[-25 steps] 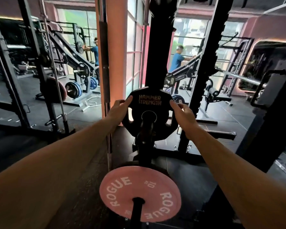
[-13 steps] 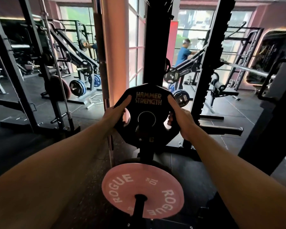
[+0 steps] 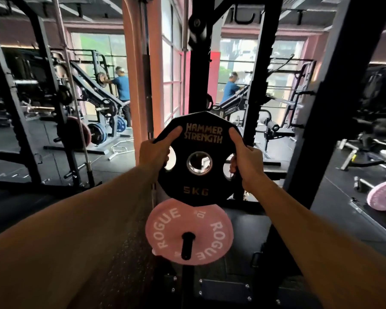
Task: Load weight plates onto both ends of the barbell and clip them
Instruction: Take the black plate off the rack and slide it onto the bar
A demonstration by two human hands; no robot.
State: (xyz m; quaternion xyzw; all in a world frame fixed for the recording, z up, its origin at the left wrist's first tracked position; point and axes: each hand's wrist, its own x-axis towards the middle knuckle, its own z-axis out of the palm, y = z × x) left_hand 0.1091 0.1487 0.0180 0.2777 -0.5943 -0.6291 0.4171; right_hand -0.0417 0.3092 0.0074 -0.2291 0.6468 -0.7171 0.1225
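Observation:
A black 5 kg plate [image 3: 196, 181] marked HAMMER STRENGTH is held upright in front of me, free of any peg, light showing through its centre hole. My left hand [image 3: 154, 152] grips its left edge through a hand slot, thumb on the face. My right hand [image 3: 243, 159] grips the right edge the same way. Just below it a pink ROGUE plate [image 3: 209, 237] sits on a black storage peg [image 3: 187, 245]. At the far right a barbell [image 3: 363, 182] lies on the floor with a pink plate [image 3: 382, 198] on its end.
Black rack uprights [image 3: 201, 63] stand right behind the held plate, with a pink pillar [image 3: 134, 74] to the left. Racks with loaded plates [image 3: 96, 133] fill the left side. A bench [image 3: 274, 128] and machines stand at the right. A person in blue [image 3: 123, 88] works far back.
The black plate has come off its peg and moved up and toward me. Both hands have closed firmly on its edges. The view has tilted, revealing the barbell at right.

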